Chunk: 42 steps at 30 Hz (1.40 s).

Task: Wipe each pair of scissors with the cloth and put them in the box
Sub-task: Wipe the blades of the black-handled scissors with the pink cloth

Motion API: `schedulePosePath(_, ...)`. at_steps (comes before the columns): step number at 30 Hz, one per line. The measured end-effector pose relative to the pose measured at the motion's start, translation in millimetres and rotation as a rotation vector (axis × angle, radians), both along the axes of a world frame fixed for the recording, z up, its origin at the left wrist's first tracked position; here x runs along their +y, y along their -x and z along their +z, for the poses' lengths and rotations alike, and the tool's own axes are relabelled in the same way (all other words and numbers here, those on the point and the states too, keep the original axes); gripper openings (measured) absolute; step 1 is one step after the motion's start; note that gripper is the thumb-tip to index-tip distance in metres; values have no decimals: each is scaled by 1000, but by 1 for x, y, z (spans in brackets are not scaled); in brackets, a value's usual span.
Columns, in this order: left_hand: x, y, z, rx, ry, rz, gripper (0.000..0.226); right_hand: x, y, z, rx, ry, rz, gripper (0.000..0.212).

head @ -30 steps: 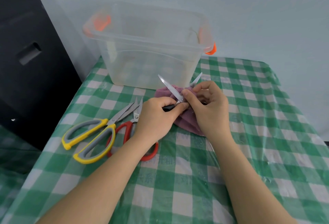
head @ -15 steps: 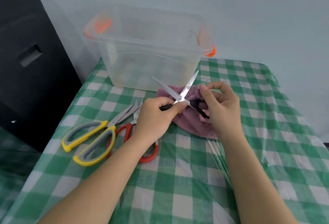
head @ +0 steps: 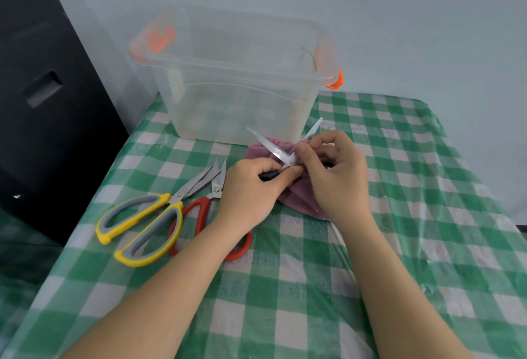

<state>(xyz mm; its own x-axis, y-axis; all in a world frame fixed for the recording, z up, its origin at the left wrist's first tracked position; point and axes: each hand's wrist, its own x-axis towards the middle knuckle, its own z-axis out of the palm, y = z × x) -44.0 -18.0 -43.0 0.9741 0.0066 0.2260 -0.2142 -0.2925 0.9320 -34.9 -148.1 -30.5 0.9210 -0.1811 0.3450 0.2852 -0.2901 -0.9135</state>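
My left hand (head: 251, 187) grips the black handle of a small pair of scissors (head: 273, 149), whose blades stand spread in a V in front of the box. My right hand (head: 333, 173) pinches the scissors near the pivot, fingers curled over the right blade and handle. Under both hands lies the purple cloth (head: 296, 196), bunched on the table. The clear plastic box (head: 236, 79) with orange latches stands open behind. Yellow-grey scissors (head: 142, 224) and red-handled scissors (head: 205, 216) lie at the left, the red ones partly under my left forearm.
The table wears a green-and-white checked cloth under clear plastic (head: 399, 216). A black chair or case (head: 42, 102) stands close at the left edge. A pale wall rises behind the box.
My right hand let go of the black handle, moved left and now pinches the scissors by the pivot. The left hand kept its grip and the blades stayed spread.
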Motion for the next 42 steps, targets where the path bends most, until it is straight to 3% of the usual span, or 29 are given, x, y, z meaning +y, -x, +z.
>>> schedulePosePath(5,-1,-1,4,55,44,16,17,-6,0,3,43,-87,73,15)
schedulePosePath(8,-1,0,3,49,44,9,18,-5,1,3,41,-33,85,18)
schedulePosePath(16,-1,-1,0,1,25,-5,8,-1,1,3,96,-135,30,17)
schedulePosePath(26,-1,-1,1,39,69,-10,9,-1,1,3,68,-41,43,17)
schedulePosePath(31,0,-2,-1,11,5,4,9,0,1,4,94,-117,12,16)
schedulePosePath(42,-1,-2,1,31,58,-7,13,-3,2,5,75,-54,92,18)
